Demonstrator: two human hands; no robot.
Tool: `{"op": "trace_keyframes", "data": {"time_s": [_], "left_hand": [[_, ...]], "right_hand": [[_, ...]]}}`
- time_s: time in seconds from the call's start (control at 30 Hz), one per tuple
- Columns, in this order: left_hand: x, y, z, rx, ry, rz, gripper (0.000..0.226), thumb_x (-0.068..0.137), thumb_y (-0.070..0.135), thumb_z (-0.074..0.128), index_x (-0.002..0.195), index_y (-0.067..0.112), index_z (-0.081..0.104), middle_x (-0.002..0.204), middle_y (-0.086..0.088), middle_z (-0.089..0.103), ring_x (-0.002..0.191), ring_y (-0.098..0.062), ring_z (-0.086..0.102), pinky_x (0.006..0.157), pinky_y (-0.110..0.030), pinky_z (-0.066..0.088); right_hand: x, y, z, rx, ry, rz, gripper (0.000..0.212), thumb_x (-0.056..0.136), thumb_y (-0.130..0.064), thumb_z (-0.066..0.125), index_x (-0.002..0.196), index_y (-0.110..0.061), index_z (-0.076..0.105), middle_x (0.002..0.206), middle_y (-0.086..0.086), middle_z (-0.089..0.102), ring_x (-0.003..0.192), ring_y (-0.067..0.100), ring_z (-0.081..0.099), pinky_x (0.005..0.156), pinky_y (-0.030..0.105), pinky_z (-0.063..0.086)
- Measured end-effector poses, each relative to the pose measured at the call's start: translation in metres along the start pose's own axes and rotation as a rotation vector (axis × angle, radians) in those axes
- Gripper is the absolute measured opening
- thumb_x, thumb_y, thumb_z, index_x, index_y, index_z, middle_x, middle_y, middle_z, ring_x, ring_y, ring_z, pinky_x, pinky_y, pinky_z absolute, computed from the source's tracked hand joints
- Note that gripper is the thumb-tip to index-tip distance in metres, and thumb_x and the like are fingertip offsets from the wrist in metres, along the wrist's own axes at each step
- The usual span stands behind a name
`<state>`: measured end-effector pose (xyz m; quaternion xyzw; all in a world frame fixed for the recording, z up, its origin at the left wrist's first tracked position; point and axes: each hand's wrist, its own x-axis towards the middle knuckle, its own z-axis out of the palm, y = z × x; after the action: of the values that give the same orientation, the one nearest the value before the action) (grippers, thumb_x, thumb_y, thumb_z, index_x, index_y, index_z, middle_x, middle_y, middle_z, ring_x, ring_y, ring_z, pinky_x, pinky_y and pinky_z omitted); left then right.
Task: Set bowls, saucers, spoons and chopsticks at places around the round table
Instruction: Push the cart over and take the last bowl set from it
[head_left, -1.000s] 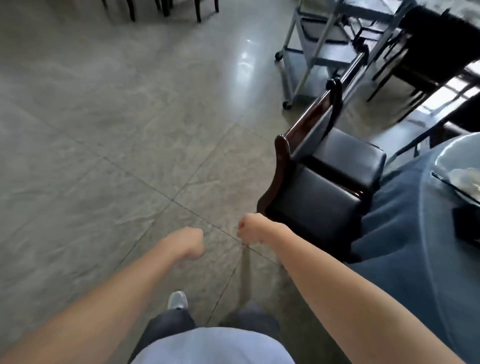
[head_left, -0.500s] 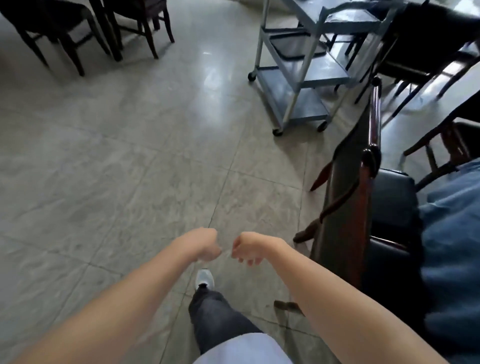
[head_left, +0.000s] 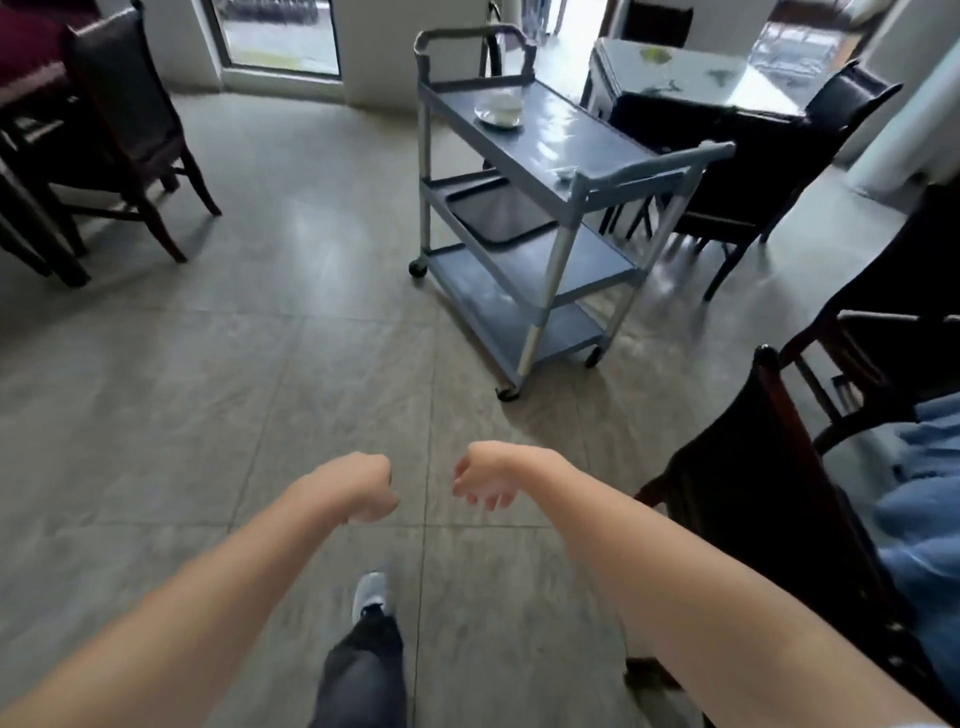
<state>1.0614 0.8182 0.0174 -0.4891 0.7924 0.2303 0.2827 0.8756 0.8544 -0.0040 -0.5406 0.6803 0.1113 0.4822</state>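
Observation:
Both my hands hang in front of me over the tiled floor, holding nothing. My left hand is curled into a loose fist. My right hand droops with its fingers slightly apart. Ahead stands a grey three-shelf cart. On its top shelf sits a white bowl on a saucer, and a small white item that I cannot make out lies nearer its front rail. The round table's blue cloth shows only at the right edge.
A dark chair stands close on my right beside the blue cloth. More dark chairs stand at the far left and behind the cart. A dark tray lies on the cart's middle shelf. My foot steps forward on the floor.
My view has swung up and away from the round table toward the cart, which is now fully in sight with the bowl on top. My right hand's fingers have loosened.

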Motion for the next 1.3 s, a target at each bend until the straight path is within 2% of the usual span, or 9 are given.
{"op": "trace_keyframes", "data": {"time_s": [0.1, 0.27, 0.47, 0.63, 0.73, 0.83, 0.93, 1.1, 1.3], "left_hand": [[0.091, -0.022, -0.091, 0.054, -0.062, 0.036, 0.03, 0.091, 0.03, 0.049, 0.093, 0.006, 0.066, 0.065, -0.006, 0.057, 0.051, -0.023, 0.062, 0.038, -0.018, 0.041], [0.216, 0.005, -0.253, 0.164, 0.04, 0.199, 0.017, 0.091, 0.023, 0.049, 0.089, 0.01, 0.06, 0.074, -0.007, 0.058, 0.069, -0.026, 0.061, 0.058, -0.025, 0.045], [0.394, 0.067, -0.397, 0.292, 0.153, 0.357, 0.016, 0.086, 0.025, 0.049, 0.074, 0.016, 0.05, 0.071, -0.001, 0.052, 0.07, -0.024, 0.055, 0.059, -0.029, 0.042], [0.538, 0.092, -0.504, 0.265, 0.18, 0.397, 0.013, 0.089, 0.028, 0.046, 0.084, 0.018, 0.053, 0.093, -0.006, 0.062, 0.077, -0.027, 0.055, 0.064, -0.031, 0.044], [0.593, 0.099, -0.571, 0.217, 0.176, 0.403, 0.017, 0.087, 0.024, 0.045, 0.076, 0.016, 0.056, 0.085, -0.006, 0.064, 0.077, -0.028, 0.061, 0.064, -0.031, 0.048], [0.643, 0.108, -0.644, 0.133, 0.234, 0.418, 0.02, 0.084, 0.024, 0.045, 0.085, 0.014, 0.063, 0.093, -0.009, 0.069, 0.082, -0.031, 0.064, 0.073, -0.035, 0.055], [0.704, 0.124, -0.715, 0.027, 0.419, 0.431, 0.024, 0.088, 0.024, 0.045, 0.095, 0.011, 0.064, 0.104, -0.015, 0.068, 0.093, -0.037, 0.064, 0.079, -0.038, 0.054], [0.81, 0.146, -0.805, -0.038, 0.569, 0.424, 0.035, 0.092, 0.029, 0.046, 0.121, 0.012, 0.056, 0.126, -0.013, 0.058, 0.115, -0.035, 0.054, 0.088, -0.04, 0.045], [0.902, 0.138, -0.848, -0.076, 0.214, 0.231, 0.065, 0.087, 0.06, 0.049, 0.133, 0.016, 0.037, 0.137, -0.01, 0.038, 0.129, -0.038, 0.036, 0.098, -0.048, 0.038]], "right_hand": [[0.054, -0.013, -0.087, 0.045, 0.012, 0.037, 0.019, 0.092, -0.03, 0.055, 0.102, -0.017, 0.065, 0.09, 0.003, 0.068, 0.077, 0.025, 0.069, 0.07, 0.034, 0.057], [0.104, -0.013, -0.235, 0.176, 0.142, 0.078, 0.024, 0.091, -0.031, 0.053, 0.103, -0.017, 0.068, 0.098, 0.003, 0.073, 0.074, 0.02, 0.072, 0.055, 0.026, 0.055], [0.21, 0.028, -0.409, 0.34, 0.268, 0.131, 0.02, 0.088, -0.031, 0.053, 0.098, -0.02, 0.067, 0.097, 0.004, 0.075, 0.074, 0.022, 0.073, 0.059, 0.031, 0.06], [0.31, 0.056, -0.553, 0.49, 0.422, 0.159, 0.023, 0.085, -0.028, 0.05, 0.102, -0.021, 0.065, 0.095, 0.006, 0.073, 0.074, 0.022, 0.073, 0.064, 0.034, 0.062], [0.345, 0.071, -0.629, 0.68, 0.648, 0.241, 0.02, 0.086, -0.017, 0.049, 0.093, -0.01, 0.067, 0.092, 0.015, 0.073, 0.074, 0.032, 0.074, 0.06, 0.035, 0.059], [0.367, 0.091, -0.696, 0.69, 0.994, 0.454, 0.016, 0.085, -0.016, 0.052, 0.083, -0.01, 0.066, 0.091, 0.021, 0.071, 0.087, 0.04, 0.068, 0.073, 0.04, 0.056], [0.386, 0.121, -0.75, 0.582, 1.192, 0.658, 0.02, 0.087, -0.022, 0.054, 0.098, -0.008, 0.062, 0.105, 0.024, 0.067, 0.1, 0.041, 0.063, 0.08, 0.041, 0.05], [0.434, 0.152, -0.777, 0.57, 1.018, 0.946, 0.035, 0.091, -0.028, 0.053, 0.117, -0.004, 0.055, 0.125, 0.02, 0.055, 0.114, 0.041, 0.056, 0.089, 0.043, 0.048], [0.488, 0.142, -0.783, 0.672, 0.976, 1.059, 0.014, 0.09, -0.008, 0.053, 0.103, -0.003, 0.055, 0.11, 0.025, 0.06, 0.099, 0.042, 0.061, 0.079, 0.043, 0.05]]}}
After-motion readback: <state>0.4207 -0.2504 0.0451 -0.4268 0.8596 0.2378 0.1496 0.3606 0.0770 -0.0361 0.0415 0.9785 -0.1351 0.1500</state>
